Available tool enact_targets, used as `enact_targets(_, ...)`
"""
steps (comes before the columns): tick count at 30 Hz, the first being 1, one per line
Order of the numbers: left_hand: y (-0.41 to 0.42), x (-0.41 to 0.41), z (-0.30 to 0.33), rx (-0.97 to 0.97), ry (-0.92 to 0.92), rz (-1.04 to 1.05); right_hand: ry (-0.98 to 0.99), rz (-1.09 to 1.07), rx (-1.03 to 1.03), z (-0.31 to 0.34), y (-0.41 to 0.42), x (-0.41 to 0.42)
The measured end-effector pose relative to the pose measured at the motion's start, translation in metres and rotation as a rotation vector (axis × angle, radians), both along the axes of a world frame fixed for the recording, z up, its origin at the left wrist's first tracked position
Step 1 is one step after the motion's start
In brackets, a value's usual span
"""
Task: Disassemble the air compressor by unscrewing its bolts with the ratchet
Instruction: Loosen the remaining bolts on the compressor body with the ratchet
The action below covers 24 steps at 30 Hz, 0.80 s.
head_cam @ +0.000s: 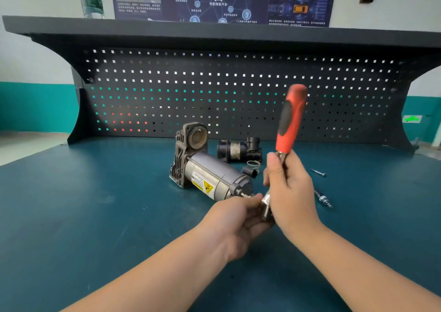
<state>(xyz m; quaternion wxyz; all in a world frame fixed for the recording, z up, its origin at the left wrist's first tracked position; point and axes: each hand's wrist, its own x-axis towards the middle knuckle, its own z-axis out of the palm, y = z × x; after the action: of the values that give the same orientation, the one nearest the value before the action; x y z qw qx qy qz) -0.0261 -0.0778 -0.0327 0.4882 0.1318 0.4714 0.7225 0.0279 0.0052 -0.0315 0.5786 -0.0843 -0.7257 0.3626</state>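
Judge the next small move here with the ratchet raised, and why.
Probably lower the ratchet head onto the bolt at the near end of the air compressor. The right hand holds the shaft below the red handle, which points up; the left hand pinches the metal head just off the motor end, so nothing looks seated yet.

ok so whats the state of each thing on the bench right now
air compressor: lying on its side, partly stripped
ratchet: handle pointing up, gripped by right hand
left hand: pinching the ratchet's head end
black part: detached, behind compressor
spring: loose
two bolts: removed, lying on mat
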Motion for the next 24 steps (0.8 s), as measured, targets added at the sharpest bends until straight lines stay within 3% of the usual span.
enact_targets(3, 0.002, 0.0, 0.0, -0.003, -0.002, 0.014, -0.066, -0.051, -0.42, 0.003, 0.015, -0.006)
enact_targets(7, 0.003, -0.001, -0.002, -0.018, 0.012, 0.004, -0.099, 0.118, -1.113, -0.001, 0.027, -0.01)
enact_targets(10, 0.004, -0.002, -0.002, -0.02, 0.014, 0.001, -0.072, 0.173, -1.204, -0.005, 0.027, -0.01)
enact_targets(13, 0.004, -0.001, -0.001, -0.017, 0.008, 0.008, -0.034, 0.116, -0.903, -0.002, 0.024, -0.01)
enact_targets(24, -0.005, -0.001, 0.001, 0.078, 0.023, -0.032, -0.073, -0.051, 0.853, 0.005, -0.006, 0.008)
